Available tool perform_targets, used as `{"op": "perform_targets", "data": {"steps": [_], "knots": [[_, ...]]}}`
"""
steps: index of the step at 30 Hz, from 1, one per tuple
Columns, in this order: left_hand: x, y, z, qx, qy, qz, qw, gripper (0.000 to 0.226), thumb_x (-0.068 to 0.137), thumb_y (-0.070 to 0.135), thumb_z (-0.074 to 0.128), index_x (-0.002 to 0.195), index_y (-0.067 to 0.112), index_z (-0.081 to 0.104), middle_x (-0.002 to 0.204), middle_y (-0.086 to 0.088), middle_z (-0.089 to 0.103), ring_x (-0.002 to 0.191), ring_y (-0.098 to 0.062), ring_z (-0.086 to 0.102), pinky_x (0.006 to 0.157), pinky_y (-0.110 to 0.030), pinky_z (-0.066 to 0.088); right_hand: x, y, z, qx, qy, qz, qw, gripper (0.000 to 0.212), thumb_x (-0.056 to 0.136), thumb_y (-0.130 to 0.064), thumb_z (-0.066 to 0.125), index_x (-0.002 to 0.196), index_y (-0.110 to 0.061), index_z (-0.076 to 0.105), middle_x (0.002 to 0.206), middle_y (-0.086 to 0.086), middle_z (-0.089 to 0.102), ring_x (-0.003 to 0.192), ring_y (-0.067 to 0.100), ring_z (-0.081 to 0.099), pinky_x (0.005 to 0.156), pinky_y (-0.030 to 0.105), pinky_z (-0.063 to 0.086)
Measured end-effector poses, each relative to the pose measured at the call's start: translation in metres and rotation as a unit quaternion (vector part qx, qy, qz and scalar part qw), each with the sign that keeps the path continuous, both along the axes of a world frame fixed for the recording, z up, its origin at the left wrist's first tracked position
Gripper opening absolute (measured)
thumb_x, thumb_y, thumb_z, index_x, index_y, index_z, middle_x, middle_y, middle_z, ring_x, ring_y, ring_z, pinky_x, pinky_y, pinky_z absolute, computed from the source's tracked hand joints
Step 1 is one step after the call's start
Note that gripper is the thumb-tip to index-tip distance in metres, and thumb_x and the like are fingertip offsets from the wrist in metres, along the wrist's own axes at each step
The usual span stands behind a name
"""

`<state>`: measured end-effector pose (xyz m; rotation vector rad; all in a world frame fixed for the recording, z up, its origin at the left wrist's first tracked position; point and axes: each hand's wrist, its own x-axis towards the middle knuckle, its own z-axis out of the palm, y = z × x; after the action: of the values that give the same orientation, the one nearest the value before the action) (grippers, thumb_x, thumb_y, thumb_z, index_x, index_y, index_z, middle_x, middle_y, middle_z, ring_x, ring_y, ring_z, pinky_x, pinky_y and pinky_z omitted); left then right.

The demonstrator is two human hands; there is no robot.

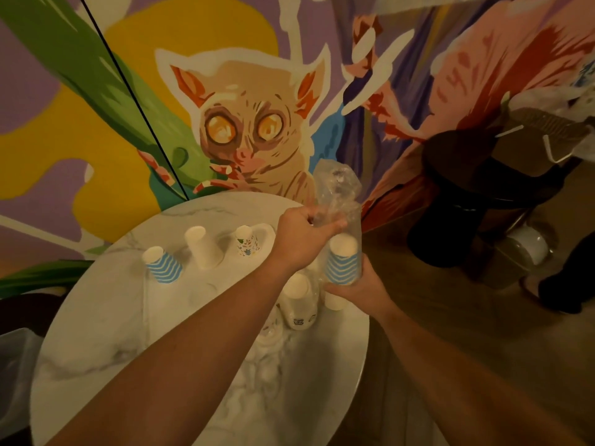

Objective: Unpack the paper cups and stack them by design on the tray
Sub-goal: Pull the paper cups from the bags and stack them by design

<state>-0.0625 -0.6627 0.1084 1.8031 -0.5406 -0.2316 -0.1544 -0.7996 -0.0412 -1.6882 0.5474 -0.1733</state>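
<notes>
A round table (96, 349) with a smooth, white, grey-veined marble top is seen from above. At about 3 o'clock of the tabletop, over its right edge, a stack of blue-and-white wave-striped paper cups (342, 263) is held upside down inside a thin, crinkled, clear plastic sleeve (336, 191). The bottom of this stack is gripped by the right hand (360, 289), its fingers curled round the wrapped cups. The loose, empty upper part of the sleeve is pinched by the left hand (301, 241), thumb and fingers closed narrowly on the film, which rises crumpled toward 12 o'clock.

Three tapered cups are set upside down on the marble, well apart from one another: a blue wave-striped cup (162, 263) at about 10 o'clock, a plain white cup (203, 247) at 11 o'clock, and a small cup with a leafy print (247, 241) near 12 o'clock. Just below the hands, near the table's middle, a wrapped stack of plain white cups (297, 300) with a small dark mark is seen, partly hidden by the left forearm; more clear plastic wrap (267, 339) lies crumpled toward 6 o'clock.

A painted mural (244, 123) of a wide-eyed animal covers the wall behind
</notes>
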Motion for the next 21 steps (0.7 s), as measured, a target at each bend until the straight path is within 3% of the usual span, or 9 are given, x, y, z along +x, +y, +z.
{"op": "perform_targets", "data": {"steps": [2,9,11,15,18,21], "knots": [[0.003,0.002,0.012,-0.030,0.003,0.010,1.000,0.021,0.078,0.024,0.087,0.097,0.016,0.080,0.093,0.002,0.079,0.091,-0.013,0.074,0.088,-0.035,0.059,0.001,-0.005,0.018,0.003,-0.017,0.003,1.000,0.096,0.059,-0.020,0.097,0.138,-0.029,0.043,0.129,-0.009,0.062,0.117,0.007,0.062,0.098,0.036,0.054],[0.022,0.016,0.049,-0.111,0.017,0.017,0.994,0.028,0.082,0.021,0.084,0.107,0.029,0.074,0.103,0.009,0.075,0.102,-0.009,0.069,0.090,-0.028,0.057,0.010,-0.008,0.080,-0.040,-0.074,0.025,0.996,0.078,0.063,-0.029,0.095,0.129,-0.024,0.056,0.117,-0.004,0.071,0.108,0.013,0.069,0.095,0.044,0.057],[0.025,0.023,0.060,-0.125,0.007,0.014,0.992,0.035,0.082,0.019,0.083,0.115,0.025,0.071,0.105,0.009,0.073,0.102,-0.006,0.068,0.088,-0.026,0.057,0.013,-0.003,0.100,-0.062,-0.098,0.027,0.993,0.075,0.062,-0.038,0.094,0.127,-0.025,0.058,0.115,-0.004,0.072,0.107,0.014,0.070,0.094,0.045,0.057],[0.035,0.040,0.085,-0.153,-0.024,0.011,0.988,0.055,0.082,0.017,0.083,0.132,0.021,0.058,0.121,0.004,0.070,0.113,-0.009,0.066,0.098,-0.039,0.056,0.026,0.012,0.155,-0.096,-0.160,0.018,0.982,0.063,0.067,-0.053,0.086,0.119,-0.030,0.061,0.113,-0.006,0.071,0.107,0.010,0.068,0.092,0.036,0.055],[0.048,0.061,0.105,-0.159,-0.028,-0.012,0.987,0.067,0.082,0.019,0.081,0.140,0.025,0.047,0.132,0.003,0.065,0.122,-0.012,0.062,0.104,-0.047,0.052,0.043,0.035,0.208,-0.122,-0.207,0.040,0.970,0.039,0.085,-0.050,0.073,0.119,-0.035,0.062,0.116,-0.008,0.070,0.110,0.009,0.066,0.095,0.033,0.052],[0.058,0.089,0.127,-0.179,-0.018,-0.032,0.983,0.076,0.083,0.018,0.079,0.147,0.026,0.039,0.134,0.000,0.063,0.121,-0.015,0.064,0.099,-0.047,0.055,0.061,0.060,0.246,-0.100,-0.246,0.060,0.962,0.029,0.096,-0.030,0.066,0.121,-0.016,0.065,0.114,0.003,0.072,0.109,0.017,0.069,0.097,0.035,0.054]]}}
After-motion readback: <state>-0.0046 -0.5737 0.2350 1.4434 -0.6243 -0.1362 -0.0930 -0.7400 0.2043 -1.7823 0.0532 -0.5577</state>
